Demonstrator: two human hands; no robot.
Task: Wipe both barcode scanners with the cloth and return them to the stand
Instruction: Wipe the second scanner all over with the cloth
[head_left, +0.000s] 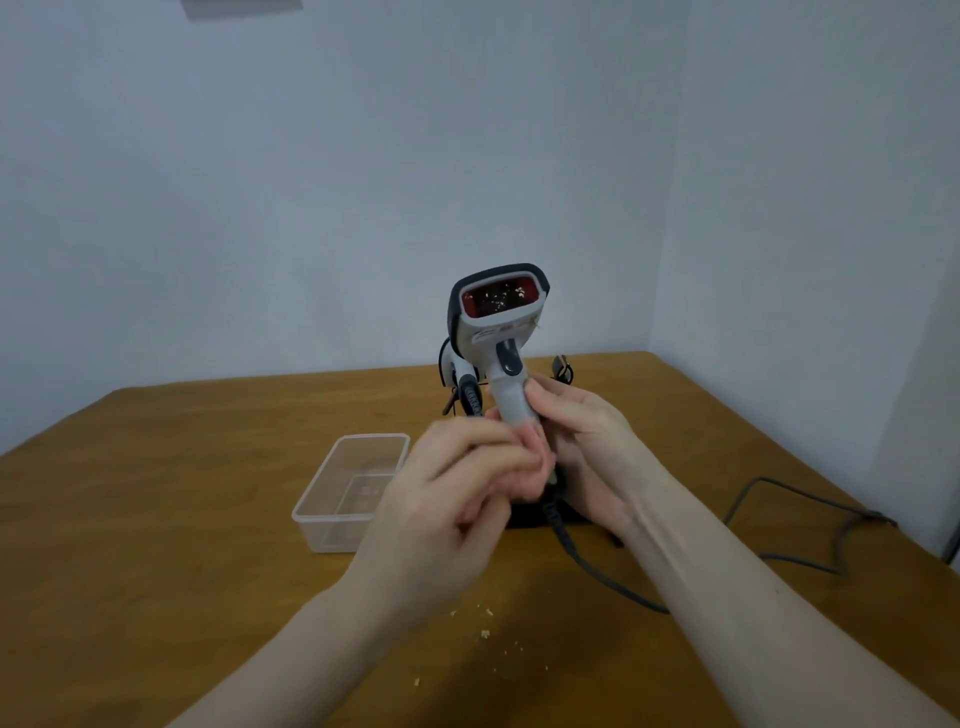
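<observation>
Both hands hold a white barcode scanner (496, 332) upright above the wooden table (156, 519), window toward the camera: right hand (587, 441) wraps its handle, left hand (457, 488) curls round the handle's base. A second scanner (456, 371) sits behind on the stand (563, 370); a clear plastic container (332, 499) lies left

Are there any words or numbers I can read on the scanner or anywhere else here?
No, none can be read.
Label under the red window of the held scanner: dark marks, too small and blurred to read.
Clear plastic box: faint marks on its bottom, not readable.
Second scanner behind: no text shows.
</observation>
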